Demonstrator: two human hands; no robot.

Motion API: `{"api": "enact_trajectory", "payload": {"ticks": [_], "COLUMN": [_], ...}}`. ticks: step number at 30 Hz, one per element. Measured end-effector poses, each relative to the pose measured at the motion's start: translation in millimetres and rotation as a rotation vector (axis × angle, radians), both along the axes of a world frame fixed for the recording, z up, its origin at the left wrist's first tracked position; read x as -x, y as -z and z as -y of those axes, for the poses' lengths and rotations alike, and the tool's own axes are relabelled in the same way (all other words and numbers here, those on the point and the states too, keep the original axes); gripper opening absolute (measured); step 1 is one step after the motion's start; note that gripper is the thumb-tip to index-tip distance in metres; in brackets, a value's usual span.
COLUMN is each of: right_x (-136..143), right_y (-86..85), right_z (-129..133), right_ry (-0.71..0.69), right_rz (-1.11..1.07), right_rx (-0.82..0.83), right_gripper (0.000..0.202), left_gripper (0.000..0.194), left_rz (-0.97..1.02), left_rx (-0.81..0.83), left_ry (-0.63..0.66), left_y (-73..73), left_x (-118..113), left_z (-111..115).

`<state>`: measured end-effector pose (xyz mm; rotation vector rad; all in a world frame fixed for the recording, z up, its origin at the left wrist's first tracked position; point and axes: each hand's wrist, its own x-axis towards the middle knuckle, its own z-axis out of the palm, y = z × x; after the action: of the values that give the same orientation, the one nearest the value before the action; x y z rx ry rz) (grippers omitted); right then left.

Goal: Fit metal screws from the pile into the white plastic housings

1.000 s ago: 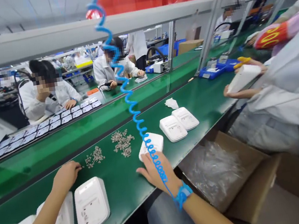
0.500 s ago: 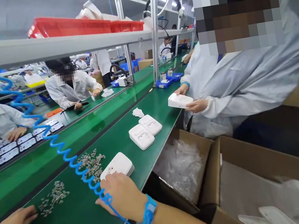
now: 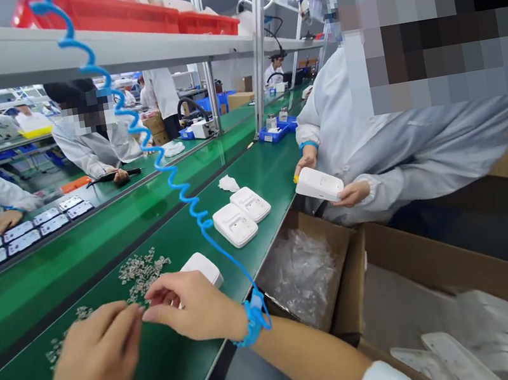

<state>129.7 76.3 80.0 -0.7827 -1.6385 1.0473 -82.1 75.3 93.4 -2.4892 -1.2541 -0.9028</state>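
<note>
My left hand [image 3: 92, 366] and my right hand [image 3: 195, 305] meet fingertip to fingertip above the green bench [image 3: 174, 357]. Whether either pinches a small part I cannot tell. A blue wrist strap [image 3: 254, 315] with a coiled blue cord [image 3: 157, 160] is on my right wrist. Behind my right hand lies a white plastic housing [image 3: 203, 267]. Two piles of small metal parts [image 3: 141, 272] sit just beyond my fingers. Two more white housings [image 3: 241, 216] lie farther along the bench.
A co-worker in a white coat at the right holds a white housing [image 3: 319, 184] in both hands. An open cardboard box with clear bags [image 3: 305, 272] stands below the bench edge. Another box [image 3: 474, 335] holds white parts. Other people work across the conveyor.
My left hand has come in from the left and my right hand has lifted off the white housing, so the fingertips now meet. The view has swung slightly.
</note>
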Motion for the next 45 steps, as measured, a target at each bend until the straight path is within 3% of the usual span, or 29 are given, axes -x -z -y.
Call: {"api": "enact_trajectory", "payload": {"ticks": [2, 5, 11, 14, 17, 20, 22, 24, 29, 38, 45], "right_x": [-5, -21, -40, -44, -52, -64, -72, -77, -76, -37, -12], "right_y": [1.4, 7.3, 17.5, 24.7, 30.7, 30.7, 27.9, 24.5, 15.4, 10.1, 4.9], "right_z": [-4, -5, -5, -13, -24, -30, -30, -30, -34, -35, -30], "right_ry": [-0.090, -0.112, -0.351, -0.377, -0.251, 0.023, 0.136, 0.164, 0.152, -0.194, -0.250], "right_rz": [-0.133, -0.235, -0.396, -0.412, -0.307, -0.052, 0.105, 0.211, 0.340, 0.818, 1.102], "right_rx": [0.162, 0.277, 0.480, 0.513, 0.419, 0.172, -0.004, -0.136, -0.288, -0.468, -0.523], "right_gripper": [0.036, 0.047, 0.050, 0.048, 0.028, 0.002, 0.009, 0.010, 0.011, 0.015, 0.017], "left_gripper": [0.012, 0.009, 0.019, 0.016, 0.010, 0.023, 0.038, 0.046, 0.046, 0.022, 0.026], "left_rz": [-0.079, -0.053, 0.121, 0.227, 0.259, 0.132, 0.003, -0.090, -0.135, 0.109, 0.098], "left_rx": [-0.183, -0.348, -0.408, -0.353, -0.275, -0.219, -0.167, -0.101, -0.030, 0.083, 0.145], "left_ry": [0.003, -0.025, -0.174, -0.155, -0.120, -0.231, -0.333, -0.390, -0.437, -0.279, -0.202], "left_y": [-1.6, 6.1, 31.6, 39.4, 53.7, 75.9, 88.4, 94.0, 84.6, 83.1, 85.3], "left_x": [-38, -68, -97, -106, -109, -114, -121, -129, -133, -71, -77], "left_z": [15, 30, 40, 34, 24, 20, 23, 31, 51, 84, 89]}}
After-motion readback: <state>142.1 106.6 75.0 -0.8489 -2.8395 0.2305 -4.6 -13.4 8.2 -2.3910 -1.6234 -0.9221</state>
